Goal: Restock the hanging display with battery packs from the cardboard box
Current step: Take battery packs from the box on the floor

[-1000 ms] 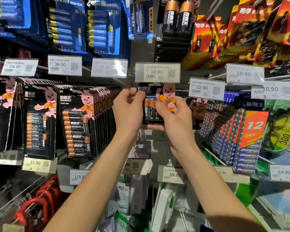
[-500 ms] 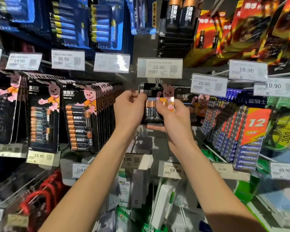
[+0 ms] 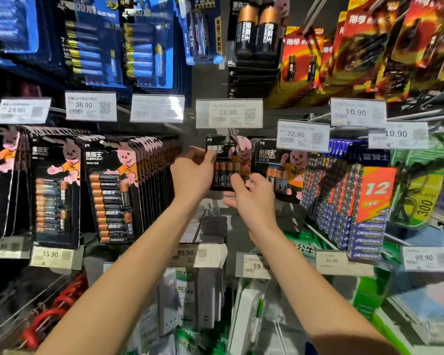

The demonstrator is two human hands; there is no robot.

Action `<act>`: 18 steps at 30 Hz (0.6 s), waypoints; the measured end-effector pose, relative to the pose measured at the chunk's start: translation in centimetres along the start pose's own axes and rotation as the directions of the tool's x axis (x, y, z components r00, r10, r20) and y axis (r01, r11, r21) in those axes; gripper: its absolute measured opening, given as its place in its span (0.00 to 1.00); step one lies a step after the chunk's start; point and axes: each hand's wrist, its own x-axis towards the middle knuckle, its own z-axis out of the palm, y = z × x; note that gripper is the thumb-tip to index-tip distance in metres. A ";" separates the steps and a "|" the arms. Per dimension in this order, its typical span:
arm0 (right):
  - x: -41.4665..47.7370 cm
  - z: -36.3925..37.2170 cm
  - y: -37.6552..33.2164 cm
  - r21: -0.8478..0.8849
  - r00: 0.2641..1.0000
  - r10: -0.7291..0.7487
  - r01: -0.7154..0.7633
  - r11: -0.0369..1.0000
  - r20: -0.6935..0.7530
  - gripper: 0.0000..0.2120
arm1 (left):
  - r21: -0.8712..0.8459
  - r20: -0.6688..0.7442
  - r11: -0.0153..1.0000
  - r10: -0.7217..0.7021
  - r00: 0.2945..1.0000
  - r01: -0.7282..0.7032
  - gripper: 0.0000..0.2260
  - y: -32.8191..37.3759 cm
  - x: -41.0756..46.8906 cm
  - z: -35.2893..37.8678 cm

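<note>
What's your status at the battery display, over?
Left hand grips, right hand pinches small black Duracell four-battery card. Card held just under white 22.90 price tag; peg itself hidden. Nothing between card and display.

Black four-cell battery pack (image 3: 226, 162) upright beneath the 22.90 tag (image 3: 228, 113)

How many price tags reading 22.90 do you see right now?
2. One 22.90 tag hangs directly above the battery pack gripped by the left hand and right hand; the other tag is to its right, lower, above the neighbouring Duracell pack. Blurred tags may hide more.
</note>
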 end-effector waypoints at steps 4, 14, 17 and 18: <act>0.0 0.9 -0.2 -0.060 0.996 0.064 -0.067 0.996 -0.055 0.11 | -0.007 -0.034 0.999 0.034 0.999 -0.035 0.07 -0.7 0.3 0.8; -1.9 1.1 0.2 0.036 0.968 0.241 -0.244 0.969 0.075 0.28 | -0.018 -0.058 0.994 0.109 0.992 -0.110 0.11 -2.2 1.3 1.8; -2.6 1.0 0.3 0.049 0.951 0.288 -0.294 0.955 0.110 0.31 | -0.018 -0.052 0.991 0.129 0.990 -0.130 0.11 -2.4 1.5 1.9; -2.8 0.9 0.2 0.050 0.946 0.302 -0.310 0.949 0.120 0.32 | -0.021 -0.048 0.991 0.127 0.991 -0.128 0.11 -2.4 1.6 1.9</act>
